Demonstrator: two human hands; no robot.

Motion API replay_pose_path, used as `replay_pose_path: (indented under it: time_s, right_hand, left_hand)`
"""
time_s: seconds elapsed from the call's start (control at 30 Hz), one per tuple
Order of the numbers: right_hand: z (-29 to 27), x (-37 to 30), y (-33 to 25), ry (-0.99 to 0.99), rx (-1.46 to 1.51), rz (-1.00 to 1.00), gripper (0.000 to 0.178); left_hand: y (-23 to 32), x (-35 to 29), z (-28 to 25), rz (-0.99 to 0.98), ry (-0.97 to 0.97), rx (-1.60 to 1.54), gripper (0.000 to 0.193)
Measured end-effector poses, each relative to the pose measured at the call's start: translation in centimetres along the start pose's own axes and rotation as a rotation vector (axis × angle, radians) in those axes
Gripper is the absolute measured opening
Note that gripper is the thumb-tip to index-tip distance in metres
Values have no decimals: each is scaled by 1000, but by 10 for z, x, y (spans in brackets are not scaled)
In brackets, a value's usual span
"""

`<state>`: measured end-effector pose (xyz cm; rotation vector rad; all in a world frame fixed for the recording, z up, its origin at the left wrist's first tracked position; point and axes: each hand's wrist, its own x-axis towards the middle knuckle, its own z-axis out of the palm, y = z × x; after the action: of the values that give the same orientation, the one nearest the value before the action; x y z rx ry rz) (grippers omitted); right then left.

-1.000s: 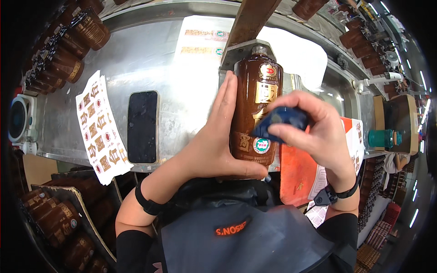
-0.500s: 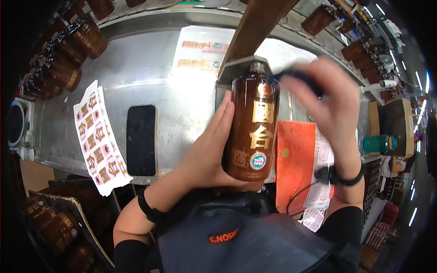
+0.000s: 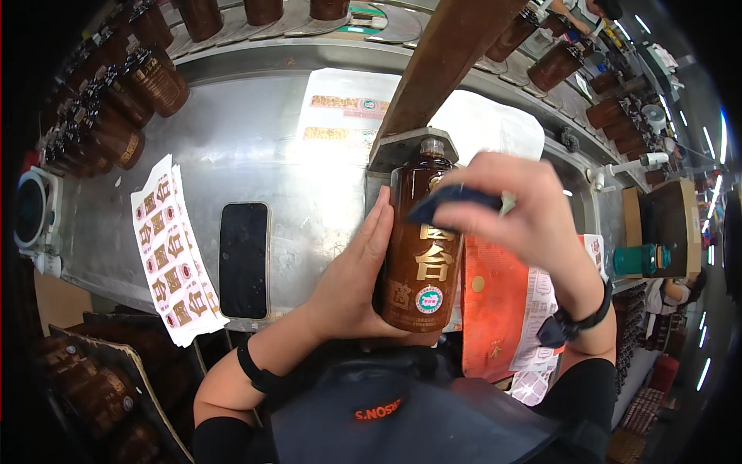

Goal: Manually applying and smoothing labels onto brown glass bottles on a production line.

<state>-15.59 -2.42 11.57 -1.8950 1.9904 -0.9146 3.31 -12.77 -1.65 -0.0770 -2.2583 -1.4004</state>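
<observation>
A brown glass bottle (image 3: 417,305) with large gold characters and a small round green-and-white emblem leans before me, its clear neck away from me. My left hand (image 3: 352,286) is wrapped round its left side and base. Pinched in my right hand (image 3: 522,189) is a dark blue flat piece (image 3: 456,205) with a pale end, lying over the upper front of the bottle and hiding part of the gold lettering. Whether it is cloth or a scraper I cannot tell. Behind the bottle's neck is a grey angular rest (image 3: 386,152).
Label sheets (image 3: 174,263) and a black phone (image 3: 245,259) lie to the left on the metal table (image 3: 232,139). An orange folder (image 3: 491,309) lies at right. A brown post (image 3: 433,62) rises behind the bottle. More brown bottles (image 3: 158,81) stand at the far left and along the conveyor.
My right hand has swung left and down, bringing the dark blue piece across the bottle's front. My left hand keeps its hold. The whole view has shifted slightly.
</observation>
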Motion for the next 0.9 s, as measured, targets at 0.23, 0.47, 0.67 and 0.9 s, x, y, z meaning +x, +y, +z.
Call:
replay_pose_path:
  time_s: [0.23,0.47,0.67,0.9]
  right_hand:
    - [34,-55,-4,125,-407,-511,27]
    - [0,-17,10,-45,90,241,24]
    - [43,-78,-20,29,69,-488,18]
    - [20,-71,17,148,-458,-233,19]
  left_hand:
    - [-9,-1,2,-21,-31,55,149]
    - [-7,-8,5,-152,-27,-125,146]
    - [-9,2,8,-39,-35,-26,144]
    - [-10,-2,9,-44,-8,-83,141]
